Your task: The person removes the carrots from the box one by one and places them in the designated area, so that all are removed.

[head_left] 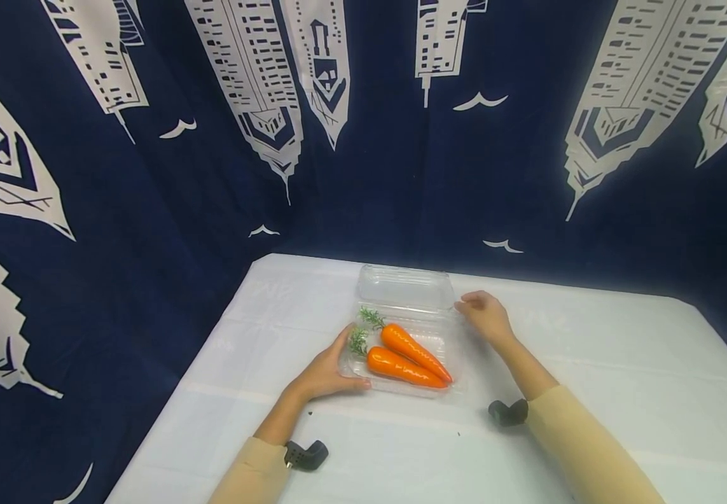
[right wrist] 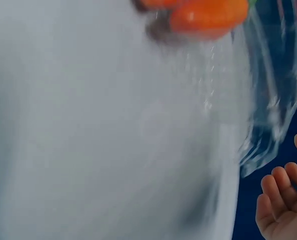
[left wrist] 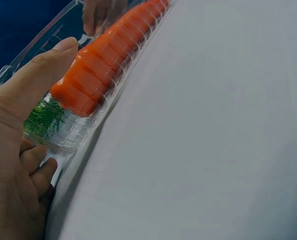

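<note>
Left hand (head_left: 328,371) grips clear tray (head_left: 440,343) at its left end, thumb and fingers spread round it. Carrots (head_left: 404,366) inside. Right hand (head_left: 488,320) loosely curled, empty, beside open lid (head_left: 405,288). Likely bracing step; next probably needs lid-edge contact.

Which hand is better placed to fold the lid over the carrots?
Probably the right hand: it holds nothing and is close to a corner of the lid, while the left hand grips the container on its opposite side.

Pale yellow sleeves (head_left: 590,449), dark wrist-worn cameras (head_left: 307,458)
</note>
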The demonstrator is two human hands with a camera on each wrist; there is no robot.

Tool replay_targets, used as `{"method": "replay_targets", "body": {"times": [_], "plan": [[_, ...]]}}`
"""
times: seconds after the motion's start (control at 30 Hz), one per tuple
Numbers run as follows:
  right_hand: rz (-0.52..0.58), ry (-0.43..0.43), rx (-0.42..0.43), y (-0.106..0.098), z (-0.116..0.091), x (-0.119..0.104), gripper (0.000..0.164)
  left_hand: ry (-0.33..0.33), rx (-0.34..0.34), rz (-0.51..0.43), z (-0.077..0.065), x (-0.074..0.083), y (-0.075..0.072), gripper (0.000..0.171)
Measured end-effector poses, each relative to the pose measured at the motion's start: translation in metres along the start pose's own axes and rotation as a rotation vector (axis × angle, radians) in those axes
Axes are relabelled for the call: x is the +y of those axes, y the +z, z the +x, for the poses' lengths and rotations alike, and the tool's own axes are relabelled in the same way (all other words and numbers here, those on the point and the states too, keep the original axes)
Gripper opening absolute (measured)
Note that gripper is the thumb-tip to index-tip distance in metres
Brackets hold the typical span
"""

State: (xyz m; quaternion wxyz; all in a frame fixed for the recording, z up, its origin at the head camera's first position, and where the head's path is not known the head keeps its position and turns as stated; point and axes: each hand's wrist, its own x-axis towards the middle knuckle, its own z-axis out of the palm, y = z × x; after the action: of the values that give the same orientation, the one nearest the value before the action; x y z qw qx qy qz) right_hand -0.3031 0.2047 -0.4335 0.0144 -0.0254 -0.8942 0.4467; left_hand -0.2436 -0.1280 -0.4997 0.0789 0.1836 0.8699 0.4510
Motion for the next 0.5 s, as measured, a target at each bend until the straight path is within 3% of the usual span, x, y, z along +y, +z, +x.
{"method": "replay_targets", "body": {"times": [0.27, 0.4, 0.5], "plan": [[-0.022, -0.192, 0.014, 0.008, -0.03, -0.028, 0.033, 0.012, 0.013, 0.012, 0.0, 0.002, -0.002, 0.12], [-0.019, -0.283, -0.064, 0.02, -0.049, -0.04, 0.029, 0.013, 0.013, 0.01, 0.0, 0.001, -0.001, 0.12], [-0.009, -0.304, -0.145, 0.031, -0.06, -0.045, 0.028, 0.003, 0.011, 0.008, -0.001, 0.001, 0.001, 0.12]]}}
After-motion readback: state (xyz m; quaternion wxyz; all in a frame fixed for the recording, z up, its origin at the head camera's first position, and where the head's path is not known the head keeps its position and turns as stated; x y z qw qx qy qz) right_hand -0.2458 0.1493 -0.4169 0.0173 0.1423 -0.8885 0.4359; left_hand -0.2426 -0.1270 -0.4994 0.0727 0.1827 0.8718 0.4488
